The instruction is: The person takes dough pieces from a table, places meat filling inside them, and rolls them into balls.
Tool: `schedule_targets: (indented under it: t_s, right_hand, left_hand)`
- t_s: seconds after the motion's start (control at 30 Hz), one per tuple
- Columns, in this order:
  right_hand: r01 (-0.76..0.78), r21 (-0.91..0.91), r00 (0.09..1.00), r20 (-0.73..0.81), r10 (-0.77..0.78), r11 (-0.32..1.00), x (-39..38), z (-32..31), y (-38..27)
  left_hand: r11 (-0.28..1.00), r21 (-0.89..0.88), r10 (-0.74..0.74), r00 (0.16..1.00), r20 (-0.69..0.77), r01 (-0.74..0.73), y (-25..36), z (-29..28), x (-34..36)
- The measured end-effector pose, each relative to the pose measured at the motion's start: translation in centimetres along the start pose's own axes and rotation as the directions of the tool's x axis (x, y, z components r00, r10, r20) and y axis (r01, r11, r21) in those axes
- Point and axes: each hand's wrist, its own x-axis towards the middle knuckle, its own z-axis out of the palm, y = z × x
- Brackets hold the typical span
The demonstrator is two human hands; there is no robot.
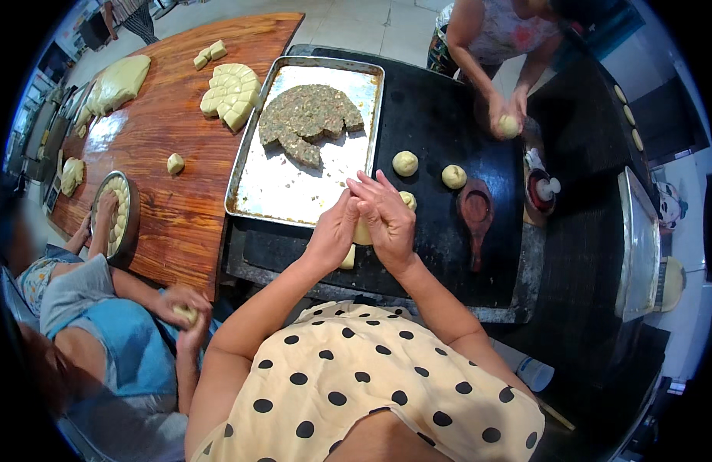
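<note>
My left hand (pixel 334 231) and my right hand (pixel 388 219) meet at the fingertips above the dark work surface, beside the tray's near right corner. Both have their fingers stretched out, the right one's a little spread. A pale round of dough (pixel 362 233) shows between and below the palms; whether they touch it I cannot tell. Close to my left wrist lies a small dough piece (pixel 347 259). Another dough ball (pixel 408 200) is partly covered by my right hand. The metal tray (pixel 286 216) holds a speckled, chunky filling mass (pixel 306 119) with a wedge-shaped gap.
Dough balls (pixel 405 163) sit near a wooden tool (pixel 477 215) with a round hollow. On the wooden table (pixel 186 231) are cut dough (pixel 232 94) and a round pan (pixel 134 231) of dough pieces. Co-workers' hands (pixel 188 312) at left and hands (pixel 510 115) at far right work dough.
</note>
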Motion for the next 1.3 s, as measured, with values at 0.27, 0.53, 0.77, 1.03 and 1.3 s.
schedule_targets:
  t_s: [0.27,0.53,0.77,1.03,1.3]
  right_hand:
    - [0.046,0.075,0.999,0.000,-0.046,0.996,-0.4,-0.1,-1.5]
    - [0.145,0.154,0.987,-0.093,-0.132,0.977,0.3,-2.0,-2.0]
    - [-0.100,0.170,0.994,-0.020,0.105,0.980,-0.5,-0.5,-3.6]
    - [-0.149,0.246,0.968,-0.162,0.192,0.958,-0.8,4.2,-3.7]
    - [-0.138,0.137,0.961,-0.223,0.166,0.981,1.3,13.4,-5.1]
  left_hand:
    - [0.967,-0.230,-0.080,0.987,0.141,0.112,2.6,-0.6,0.1]
    - [0.545,-0.813,-0.046,0.976,0.214,0.204,5.1,0.2,0.1]
    - [0.515,-0.835,-0.231,0.969,0.084,0.195,1.1,1.8,1.4]
    - [0.550,-0.813,-0.349,0.937,-0.015,0.192,1.1,-0.8,1.0]
    - [0.399,-0.914,-0.295,0.954,-0.050,0.076,0.9,-10.3,-1.7]
